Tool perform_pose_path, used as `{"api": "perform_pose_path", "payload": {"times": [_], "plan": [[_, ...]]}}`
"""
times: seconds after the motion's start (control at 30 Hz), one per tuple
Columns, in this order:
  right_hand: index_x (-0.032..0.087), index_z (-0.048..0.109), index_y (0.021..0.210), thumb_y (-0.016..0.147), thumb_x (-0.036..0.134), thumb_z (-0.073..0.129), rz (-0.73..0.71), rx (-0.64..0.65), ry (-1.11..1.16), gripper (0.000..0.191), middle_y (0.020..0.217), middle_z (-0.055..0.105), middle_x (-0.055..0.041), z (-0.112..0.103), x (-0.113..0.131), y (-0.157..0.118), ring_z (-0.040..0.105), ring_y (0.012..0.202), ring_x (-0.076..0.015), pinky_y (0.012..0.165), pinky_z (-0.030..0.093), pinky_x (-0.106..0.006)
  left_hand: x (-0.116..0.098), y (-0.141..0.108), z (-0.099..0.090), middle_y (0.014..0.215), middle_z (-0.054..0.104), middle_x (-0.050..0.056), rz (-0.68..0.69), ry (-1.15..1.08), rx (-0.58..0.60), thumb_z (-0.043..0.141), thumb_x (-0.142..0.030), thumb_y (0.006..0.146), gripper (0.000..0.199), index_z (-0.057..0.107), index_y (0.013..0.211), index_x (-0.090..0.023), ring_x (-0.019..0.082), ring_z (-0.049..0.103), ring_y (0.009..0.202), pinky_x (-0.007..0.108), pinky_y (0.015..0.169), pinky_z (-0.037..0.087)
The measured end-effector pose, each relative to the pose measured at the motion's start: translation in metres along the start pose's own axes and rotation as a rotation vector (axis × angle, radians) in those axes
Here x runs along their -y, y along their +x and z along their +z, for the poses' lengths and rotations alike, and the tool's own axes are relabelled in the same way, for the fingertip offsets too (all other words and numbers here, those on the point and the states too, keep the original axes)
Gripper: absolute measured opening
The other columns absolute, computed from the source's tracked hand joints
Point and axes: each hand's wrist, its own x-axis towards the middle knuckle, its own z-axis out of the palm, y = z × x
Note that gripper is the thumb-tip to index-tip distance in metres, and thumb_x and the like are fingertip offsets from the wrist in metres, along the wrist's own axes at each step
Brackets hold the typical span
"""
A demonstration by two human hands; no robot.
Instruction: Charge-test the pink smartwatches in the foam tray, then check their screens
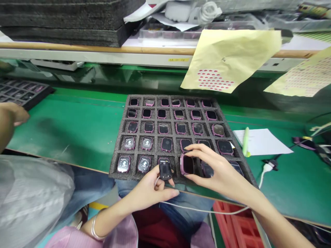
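Nearest my view, the left hand (152, 191) holds a small black piece (165, 170) in its fingers, thumb standing off it; a white cable (201, 210) trails from that hand. To the right, just apart, I see the pink-framed watch (187, 165) in the nearest row of a foam tray (115, 162). The right hand (219, 168) is the nearer, pinching the watch, thumb at the near edge and fingers at the far edge. I read its long axis as running near to far, face tipped slightly right.

The black piece bears tiny print I can't read. 4 watches at the tray's left show lit white dials; I make out no brand. Farther off, a yellow label (179, 60) on the shelf edge is illegible to me, and a hanging yellow sheet (232, 55) carries rows of red marks.
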Motion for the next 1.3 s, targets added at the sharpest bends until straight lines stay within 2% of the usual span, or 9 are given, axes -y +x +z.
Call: {"api": "perform_pose_path", "payload": {"times": [0.1,0.2,0.3,0.4,0.67,0.87,1.07,1.3], "plan": [[0.023,0.057,0.115,0.082,0.026,0.068,-0.068,0.025,0.077,0.035,0.127,0.056,-0.0102,0.006,0.016,0.003,0.055,0.114,-0.0286,0.095,0.047,-0.044,0.003,0.001,0.0,0.081,0.05,-0.002,0.011,-0.02,0.006,0.075,-0.035,0.076,0.048,0.051,0.113,-0.016,0.005,0.032,0.054,0.02,0.049,0.025],[0.02,0.054,0.119,0.082,0.022,0.069,-0.151,0.065,0.044,0.04,0.121,0.06,-0.0111,0.023,0.025,0.008,0.056,0.111,-0.0289,0.095,0.045,-0.046,0.003,0.002,0.002,0.072,0.043,-0.004,0.041,-0.013,-0.042,0.071,-0.038,0.08,0.046,0.053,0.115,-0.014,0.007,0.032,0.055,0.021,0.05,0.027],[0.016,0.05,0.122,0.087,0.02,0.065,-0.187,0.061,0.021,0.039,0.115,0.062,-0.0116,0.037,0.024,0.011,0.057,0.105,-0.0273,0.092,0.045,-0.046,0.003,0.003,0.004,0.065,0.041,-0.006,0.057,-0.005,-0.11,0.062,-0.041,0.086,0.041,0.055,0.116,-0.014,0.008,0.031,0.052,0.022,0.05,0.029],[0.016,0.048,0.125,0.09,0.021,0.061,-0.182,0.053,-0.013,0.038,0.118,0.06,-0.0123,0.043,0.019,0.01,0.055,0.108,-0.0278,0.094,0.043,-0.046,0.003,0.004,0.005,0.06,0.038,-0.008,0.06,-0.008,-0.153,0.059,-0.042,0.088,0.039,0.056,0.115,-0.014,0.007,0.029,0.048,0.021,0.048,0.029],[0.019,0.05,0.124,0.088,0.022,0.062,-0.186,0.025,0.052,0.038,0.113,0.061,-0.0121,0.049,0.014,0.006,0.059,0.103,-0.027,0.087,0.05,-0.043,0.005,0.003,0.008,0.067,0.043,-0.005,0.065,0.033,-0.206,0.062,-0.044,0.085,0.038,0.059,0.104,-0.012,0.005,0.033,0.047,0.018,0.042,0.025],[0.02,0.051,0.124,0.085,0.02,0.062,-0.197,-0.058,0.132,0.041,0.115,0.063,-0.0107,0.055,0.013,0.005,0.06,0.107,-0.0256,0.091,0.052,-0.04,0.007,0.003,0.008,0.066,0.041,-0.005,0.08,-0.016,-0.21,0.063,-0.045,0.084,0.038,0.06,0.102,-0.012,0.005,0.03,0.048,0.018,0.041,0.023],[0.019,0.053,0.12,0.081,0.017,0.065,-0.163,-0.042,0.212,0.04,0.112,0.064,-0.01,0.057,0.013,0.006,0.061,0.103,-0.0246,0.087,0.053,-0.038,0.007,0.002,0.008,0.064,0.038,-0.007,0.053,-0.059,-0.206,0.063,-0.047,0.084,0.04,0.058,0.103,-0.013,0.004,0.025,0.045,0.019,0.041,0.02],[0.02,0.054,0.121,0.082,0.018,0.065,-0.163,-0.058,0.203,0.04,0.113,0.064,-0.0104,0.057,0.013,0.005,0.061,0.104,-0.0256,0.088,0.052,-0.04,0.005,0.001,0.01,0.061,0.036,-0.007,0.036,-0.053,-0.214,0.063,-0.046,0.084,0.038,0.058,0.103,-0.013,0.005,0.024,0.046,0.019,0.041,0.017]]}}
